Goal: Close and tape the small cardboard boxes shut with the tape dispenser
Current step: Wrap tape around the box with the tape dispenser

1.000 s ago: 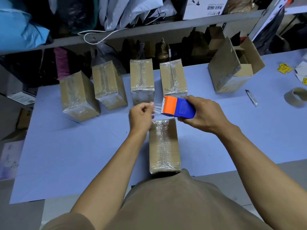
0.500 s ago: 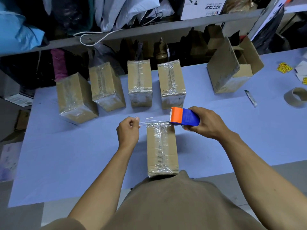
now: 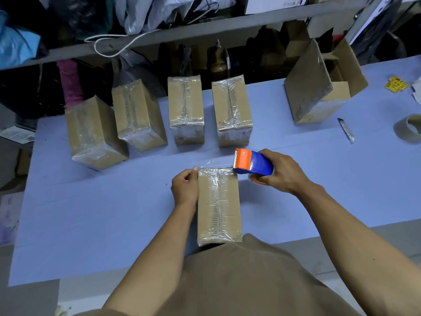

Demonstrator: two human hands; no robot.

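Observation:
A small closed cardboard box [image 3: 218,206] lies lengthwise in front of me on the blue table, with clear tape along its top seam. My right hand [image 3: 281,173] grips the orange and blue tape dispenser [image 3: 252,161] at the box's far right corner. A strip of clear tape [image 3: 216,166] stretches from the dispenser across the box's far end. My left hand [image 3: 185,187] pinches the tape's free end at the far left corner, against the box's left side.
Several taped boxes [image 3: 186,108] stand in a row behind. An open box [image 3: 316,87] lies at the back right, with a utility knife [image 3: 346,130] and a tape roll [image 3: 410,131] beside it. The blue table cover [image 3: 102,213] spreads left; cluttered shelves [image 3: 159,35] rise behind.
Both hands came down toward the box. The tape strip, pulled out in the air before, now lies across the box's far end, with my left hand against its left side.

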